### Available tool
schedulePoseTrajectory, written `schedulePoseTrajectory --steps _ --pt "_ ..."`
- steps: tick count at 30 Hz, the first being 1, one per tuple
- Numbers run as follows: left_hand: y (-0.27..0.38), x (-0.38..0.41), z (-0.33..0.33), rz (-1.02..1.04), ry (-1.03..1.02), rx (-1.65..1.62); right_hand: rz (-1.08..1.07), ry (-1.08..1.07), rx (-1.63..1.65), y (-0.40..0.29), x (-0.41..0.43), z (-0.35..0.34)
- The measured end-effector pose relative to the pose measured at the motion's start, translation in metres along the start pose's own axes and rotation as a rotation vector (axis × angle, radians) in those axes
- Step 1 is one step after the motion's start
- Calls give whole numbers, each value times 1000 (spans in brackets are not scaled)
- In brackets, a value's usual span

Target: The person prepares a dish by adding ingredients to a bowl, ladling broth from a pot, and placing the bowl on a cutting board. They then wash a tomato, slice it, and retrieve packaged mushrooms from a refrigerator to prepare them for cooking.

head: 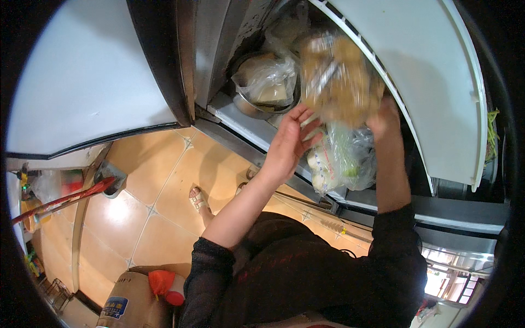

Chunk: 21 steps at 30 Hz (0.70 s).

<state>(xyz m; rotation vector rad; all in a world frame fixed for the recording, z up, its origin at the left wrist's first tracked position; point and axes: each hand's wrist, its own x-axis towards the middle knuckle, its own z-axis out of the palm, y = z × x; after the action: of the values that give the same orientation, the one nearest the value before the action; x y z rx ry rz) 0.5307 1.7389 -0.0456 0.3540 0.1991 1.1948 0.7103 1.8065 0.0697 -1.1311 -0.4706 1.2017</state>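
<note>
My right hand (384,117), blurred, grips the lower right side of a clear plastic bag (338,78) filled with yellow-brown pieces, also too blurred to name. My left hand (289,141) is by the bag's lower left corner, fingers apart and palm turned to it; whether it touches the bag I cannot tell. Under the two hands lie a printed plastic bag (322,168) with pale round contents and a clear bag of green vegetables (346,158). Left of the held bag is a round metal pot (246,107), with a clear bag (266,78) around a pale block on it.
A white panel (430,74) slants along the right, its slotted edge near my right forearm. A metal ledge (246,137) runs in front of me. Tiled floor (164,176), a grey dustpan (110,178), a red handle (69,199) and a brown container (131,299) are lower left.
</note>
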Motion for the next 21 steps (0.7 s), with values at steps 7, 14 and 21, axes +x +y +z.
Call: schedulePoseTrajectory --steps 7,14,21 --pt "10 -64 -26 -348 53 -301 192 -552 -747 23 -79 -37" --pt "33 -123 -93 -57 19 -447 -301 -705 -1190 -3 -6 49" --pt "49 -153 -138 -55 160 -357 -923 -202 -1957 58 162 83"
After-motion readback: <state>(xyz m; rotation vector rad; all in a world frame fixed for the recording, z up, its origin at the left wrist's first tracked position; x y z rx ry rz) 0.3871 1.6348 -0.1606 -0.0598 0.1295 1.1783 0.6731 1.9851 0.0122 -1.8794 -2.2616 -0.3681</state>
